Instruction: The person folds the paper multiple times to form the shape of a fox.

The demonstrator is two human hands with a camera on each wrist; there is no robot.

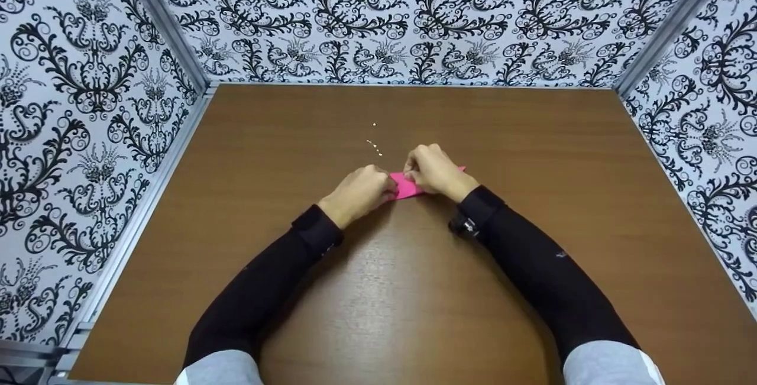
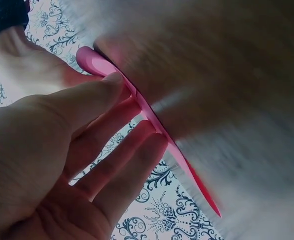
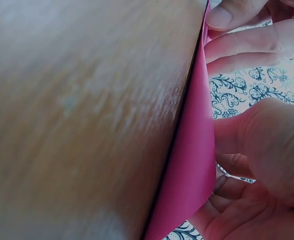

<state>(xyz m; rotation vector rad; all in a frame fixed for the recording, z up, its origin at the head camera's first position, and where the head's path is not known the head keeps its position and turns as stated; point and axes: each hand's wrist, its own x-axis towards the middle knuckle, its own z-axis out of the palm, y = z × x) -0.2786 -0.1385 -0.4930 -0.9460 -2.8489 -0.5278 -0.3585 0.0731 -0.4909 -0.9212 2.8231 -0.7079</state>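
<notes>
A piece of pink paper (image 1: 407, 186) lies on the wooden table, its far right corner showing beyond the right hand. The left hand (image 1: 362, 191) holds its left end, with the thumb and fingertips along the paper's edge in the left wrist view. At the other side, the right hand (image 1: 434, 169) has its fingers curled down and pinches the paper. The pink sheet (image 3: 189, 165) bulges in a curve beside the right fingers in the right wrist view. Part of the paper is hidden beneath both hands.
Small white specks (image 1: 374, 147) dot the brown table (image 1: 366, 302) beyond the hands. Patterned black-and-white panels (image 1: 378, 18) in metal frames enclose the back and both sides. Dark sleeves cover both forearms, and a wrist device (image 1: 464, 226) sits under the right wrist.
</notes>
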